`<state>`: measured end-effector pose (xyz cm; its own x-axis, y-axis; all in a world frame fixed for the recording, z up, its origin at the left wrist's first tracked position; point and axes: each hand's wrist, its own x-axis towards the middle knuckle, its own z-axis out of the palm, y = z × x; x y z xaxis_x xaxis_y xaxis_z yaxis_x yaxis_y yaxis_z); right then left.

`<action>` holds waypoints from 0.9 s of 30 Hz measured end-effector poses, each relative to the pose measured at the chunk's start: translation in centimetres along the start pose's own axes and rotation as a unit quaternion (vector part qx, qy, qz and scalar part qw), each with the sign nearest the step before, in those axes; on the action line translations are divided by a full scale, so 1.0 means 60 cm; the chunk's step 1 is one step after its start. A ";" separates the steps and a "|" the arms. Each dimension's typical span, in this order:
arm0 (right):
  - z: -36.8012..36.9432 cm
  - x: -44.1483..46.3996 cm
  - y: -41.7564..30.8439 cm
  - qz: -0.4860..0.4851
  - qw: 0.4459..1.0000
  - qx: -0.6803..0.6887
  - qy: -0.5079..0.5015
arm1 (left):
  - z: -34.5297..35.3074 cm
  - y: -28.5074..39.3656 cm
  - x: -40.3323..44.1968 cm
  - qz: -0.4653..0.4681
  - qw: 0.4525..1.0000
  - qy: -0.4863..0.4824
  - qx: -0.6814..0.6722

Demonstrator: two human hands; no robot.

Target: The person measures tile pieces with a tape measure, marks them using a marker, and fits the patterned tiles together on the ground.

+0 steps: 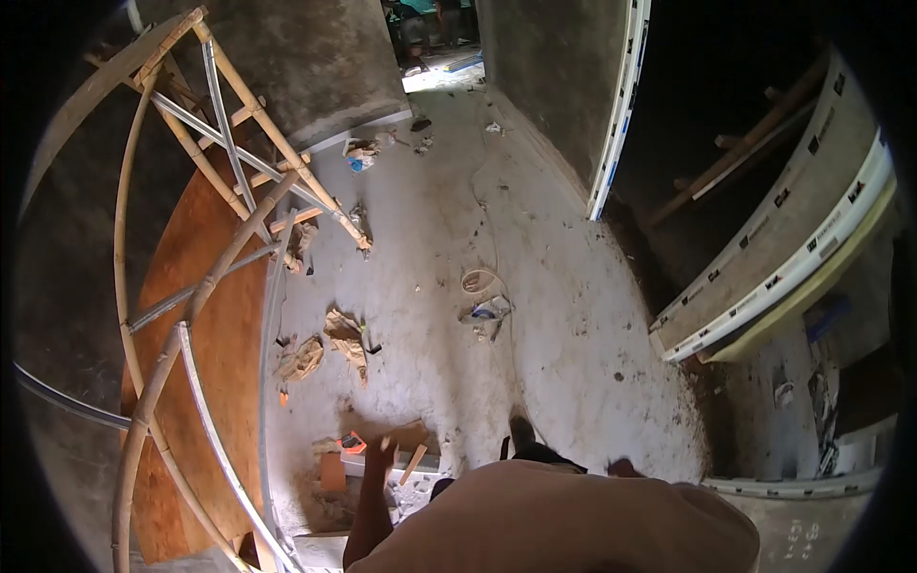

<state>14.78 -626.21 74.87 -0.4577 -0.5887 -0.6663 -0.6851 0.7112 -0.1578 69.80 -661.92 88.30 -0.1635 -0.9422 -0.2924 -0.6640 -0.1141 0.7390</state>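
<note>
My left hand [384,453] hangs low at the bottom left of the head view, blurred, so its fingers cannot be made out. Just left of it is a small orange-and-white object [351,442], whose kind is unclear. A thin wooden strip [413,464] and a brown board piece [332,472] lie close to that hand, beside a pale block [435,463]. My right hand [624,468] shows only partly past my shirt, low over the floor, too dark to tell its fingers or any contents.
Bamboo ladders [258,105] and metal channels [205,411] lean on the left above a brown wood panel [186,325]. Crumpled paper bags [346,334] and a cable [514,353] lie on the concrete floor [430,239]. A bright doorway [442,76] opens ahead, with people beyond.
</note>
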 end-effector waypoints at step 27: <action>-0.158 0.169 -0.518 -0.484 0.849 -0.152 -0.147 | 0.114 -0.060 -0.485 -0.155 0.948 0.085 0.265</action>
<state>26.06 -657.96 79.91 0.5334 -0.6880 -0.4921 -0.7949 -0.2088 -0.5697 71.96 -631.93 90.01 0.1890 -0.9315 -0.3108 -0.9418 -0.2615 0.2111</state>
